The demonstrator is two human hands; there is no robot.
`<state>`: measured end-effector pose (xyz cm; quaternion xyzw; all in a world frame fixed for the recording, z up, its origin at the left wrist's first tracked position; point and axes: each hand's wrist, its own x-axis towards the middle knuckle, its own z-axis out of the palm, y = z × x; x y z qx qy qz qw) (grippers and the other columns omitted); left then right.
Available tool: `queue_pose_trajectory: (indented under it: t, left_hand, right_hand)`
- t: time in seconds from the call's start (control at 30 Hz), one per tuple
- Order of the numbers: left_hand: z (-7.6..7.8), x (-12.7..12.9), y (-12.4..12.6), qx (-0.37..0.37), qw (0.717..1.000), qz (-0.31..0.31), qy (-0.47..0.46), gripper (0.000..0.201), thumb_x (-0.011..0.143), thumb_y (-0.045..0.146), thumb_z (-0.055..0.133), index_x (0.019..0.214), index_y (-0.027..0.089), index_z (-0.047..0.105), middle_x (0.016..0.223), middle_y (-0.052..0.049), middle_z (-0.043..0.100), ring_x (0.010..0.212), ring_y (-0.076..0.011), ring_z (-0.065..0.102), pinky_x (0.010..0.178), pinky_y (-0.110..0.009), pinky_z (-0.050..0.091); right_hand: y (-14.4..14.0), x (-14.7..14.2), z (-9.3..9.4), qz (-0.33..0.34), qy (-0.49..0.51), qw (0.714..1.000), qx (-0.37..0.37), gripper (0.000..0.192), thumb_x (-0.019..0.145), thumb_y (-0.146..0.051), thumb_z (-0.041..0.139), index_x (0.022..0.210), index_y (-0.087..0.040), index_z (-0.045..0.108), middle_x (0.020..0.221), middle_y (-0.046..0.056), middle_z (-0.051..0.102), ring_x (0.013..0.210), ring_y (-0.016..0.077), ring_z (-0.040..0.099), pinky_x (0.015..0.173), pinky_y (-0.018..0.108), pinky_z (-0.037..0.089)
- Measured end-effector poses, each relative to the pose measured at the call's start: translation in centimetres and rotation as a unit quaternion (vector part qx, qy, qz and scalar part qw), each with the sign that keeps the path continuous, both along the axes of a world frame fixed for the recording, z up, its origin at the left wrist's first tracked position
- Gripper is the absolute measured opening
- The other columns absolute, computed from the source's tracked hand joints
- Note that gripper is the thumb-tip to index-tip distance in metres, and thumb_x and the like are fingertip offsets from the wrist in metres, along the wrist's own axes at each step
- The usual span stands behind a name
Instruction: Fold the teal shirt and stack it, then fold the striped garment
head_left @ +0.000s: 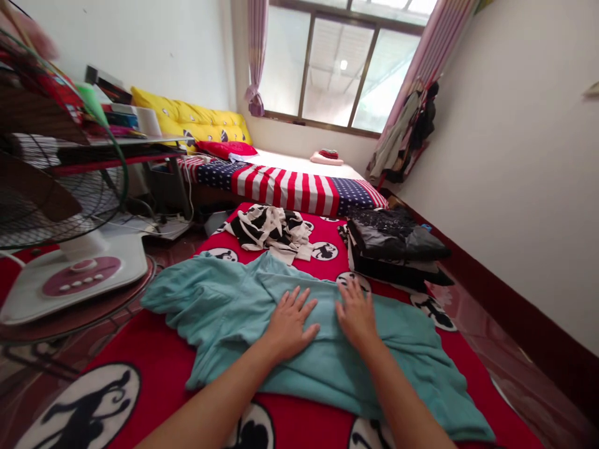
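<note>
A teal shirt point(224, 312) lies spread sideways over a red blanket point(163, 362) with round black-and-white figures, its sleeve bunched at the left. My left hand point(291, 324) rests palm down on the middle of the shirt, fingers spread. Just to its right, my right hand point(357, 315) also lies flat on the cloth, near the shirt's far edge, with its fingers stretched out. Neither hand grips the fabric. Creases run through the cloth around both hands.
Beyond the shirt lies a crumpled black-and-white garment point(271, 227). A stack of dark folded clothes point(397, 243) sits at the right. On the left stands an electric fan point(84, 268) beside a cluttered desk point(140, 140). A bed with a stars-and-stripes sheet point(290, 187) is under the window.
</note>
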<state>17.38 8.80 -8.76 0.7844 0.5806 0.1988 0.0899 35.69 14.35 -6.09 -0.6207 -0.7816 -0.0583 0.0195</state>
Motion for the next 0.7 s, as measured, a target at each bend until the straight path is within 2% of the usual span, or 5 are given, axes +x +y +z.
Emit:
queue_pose_trajectory:
  t: [0.1, 0.2, 0.3, 0.47, 0.7]
  left_hand:
    - [0.9, -1.5, 0.3, -0.039, 0.998, -0.056, -0.009, 0.064, 0.089, 0.056, 0.046, 0.144, 0.024, 0.041, 0.156, -0.008, 0.029, 0.144, -0.0301, 0.022, 0.116, -0.051, 0.018]
    - [2.8, -3.9, 1.4, -0.065, 0.993, -0.091, -0.032, 0.049, 0.087, 0.053, 0.053, 0.128, 0.028, 0.06, 0.145, -0.004, 0.049, 0.134, -0.0246, 0.043, 0.111, -0.037, 0.034]
    - [4.8, -6.6, 3.6, -0.043, 0.998, 0.006, -0.046, 0.027, 0.088, 0.041, 0.056, 0.103, 0.026, 0.072, 0.118, -0.003, 0.068, 0.109, -0.0198, 0.062, 0.095, -0.028, 0.045]
    - [5.5, -10.6, 8.5, 0.0, 0.978, 0.208, -0.035, 0.038, 0.085, 0.028, 0.06, 0.121, 0.015, 0.06, 0.115, -0.014, 0.064, 0.104, -0.0253, 0.061, 0.09, -0.036, 0.047]
    - [4.1, -13.8, 12.0, -0.062, 0.973, 0.223, -0.016, 0.032, 0.075, 0.029, 0.074, 0.103, 0.016, 0.065, 0.098, -0.005, 0.066, 0.09, -0.0199, 0.063, 0.08, -0.034, 0.05]
  right_hand:
    - [-0.8, -2.9, -1.3, 0.057, 0.042, 0.997, -0.021, 0.053, 0.096, -0.028, 0.028, 0.149, -0.022, 0.032, 0.157, 0.003, 0.022, 0.145, 0.0217, 0.018, 0.114, 0.049, 0.022]
    - [-1.0, -3.3, -2.3, 0.049, 0.049, 0.998, -0.008, 0.053, 0.097, -0.03, 0.027, 0.149, -0.021, 0.031, 0.157, 0.003, 0.022, 0.145, 0.0221, 0.018, 0.114, 0.05, 0.021]
    - [-0.9, -2.8, -2.6, 0.05, 0.051, 0.997, 0.003, 0.052, 0.097, -0.031, 0.027, 0.148, -0.022, 0.034, 0.157, 0.003, 0.025, 0.145, 0.0219, 0.02, 0.114, 0.049, 0.022]
    - [-0.8, -2.8, -2.8, 0.046, 0.052, 0.997, 0.021, 0.052, 0.096, -0.03, 0.028, 0.147, -0.022, 0.036, 0.156, 0.003, 0.027, 0.144, 0.0222, 0.022, 0.113, 0.049, 0.024]
    - [-0.9, -2.6, -2.7, 0.055, 0.056, 0.997, 0.023, 0.051, 0.097, -0.032, 0.028, 0.147, -0.022, 0.036, 0.156, 0.002, 0.029, 0.144, 0.0222, 0.023, 0.113, 0.048, 0.024]
